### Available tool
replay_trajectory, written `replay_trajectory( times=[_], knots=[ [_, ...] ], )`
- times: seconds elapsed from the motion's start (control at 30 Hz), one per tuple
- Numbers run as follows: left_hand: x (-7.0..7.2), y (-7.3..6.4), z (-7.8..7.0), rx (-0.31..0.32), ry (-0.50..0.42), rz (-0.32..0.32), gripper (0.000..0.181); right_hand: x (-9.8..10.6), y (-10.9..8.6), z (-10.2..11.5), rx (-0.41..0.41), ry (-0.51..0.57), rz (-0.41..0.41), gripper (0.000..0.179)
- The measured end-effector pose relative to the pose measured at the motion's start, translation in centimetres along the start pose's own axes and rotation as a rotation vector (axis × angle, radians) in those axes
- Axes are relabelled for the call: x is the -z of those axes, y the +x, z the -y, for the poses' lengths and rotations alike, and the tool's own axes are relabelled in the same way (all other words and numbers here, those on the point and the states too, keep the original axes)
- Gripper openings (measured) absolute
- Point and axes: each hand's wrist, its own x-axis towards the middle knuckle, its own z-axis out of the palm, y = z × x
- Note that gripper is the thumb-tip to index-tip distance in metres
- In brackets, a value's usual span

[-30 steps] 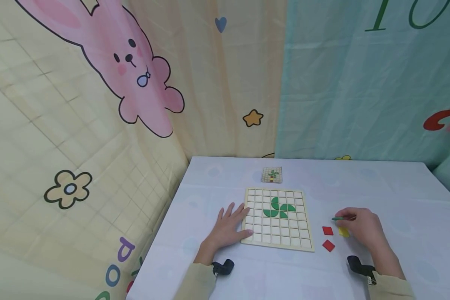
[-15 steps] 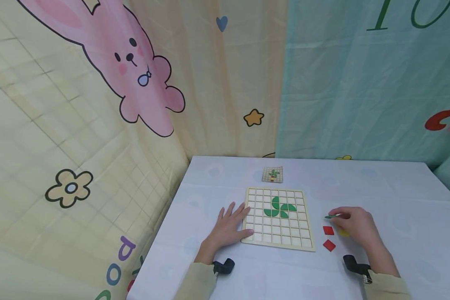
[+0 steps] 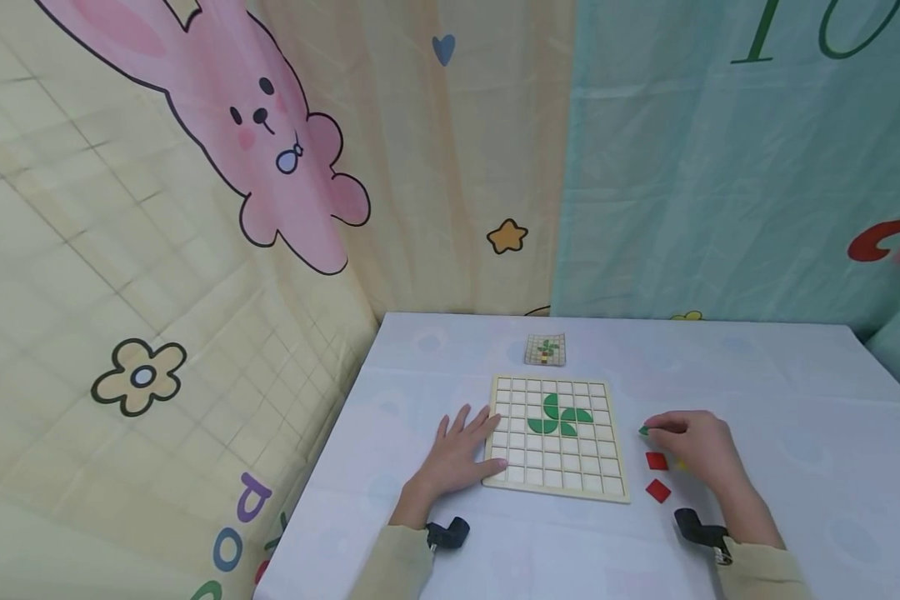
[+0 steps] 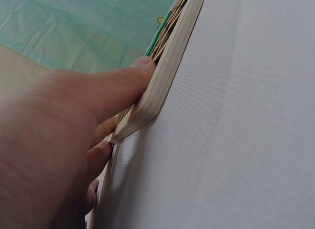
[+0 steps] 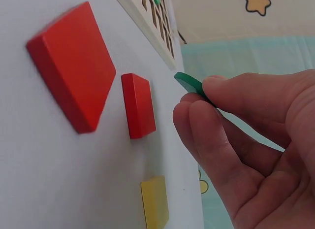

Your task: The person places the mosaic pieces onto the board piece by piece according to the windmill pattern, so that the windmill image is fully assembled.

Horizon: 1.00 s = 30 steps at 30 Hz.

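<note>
A square wooden grid board lies on the table, with several green curved pieces set in its upper middle. My left hand rests on the board's left edge, fingers spread; in the left wrist view the thumb lies over the rim near a corner. To the right of the board, my right hand pinches a green tile between thumb and fingertips, raised above the table. Below that hand lie two red square tiles and a yellow tile, which the hand partly covers in the head view.
Behind the board lies a small card printed with a grid and a green, yellow and red pattern. A white cloth covers the table. Printed curtains hang behind it and at the left. Black wrist mounts sit at both cuffs.
My right hand has moved left toward the board, carrying the green tile past the yellow tile and above the red ones. My left hand has stayed on the board's edge.
</note>
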Motion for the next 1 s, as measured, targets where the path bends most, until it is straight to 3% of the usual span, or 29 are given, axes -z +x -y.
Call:
replay_trajectory(
  times=[0.3, 1.0],
  knots=[
    [0.0, 0.1, 0.1, 0.004, -0.003, 0.004, 0.080, -0.9, 0.1, 1.3, 0.055, 0.001, 0.004, 0.016],
    [-0.2, 0.0, 0.2, 0.004, -0.006, 0.003, 0.080, -3.8, 0.7, 3.5, 0.087, 0.015, 0.042, 0.013]
  ],
)
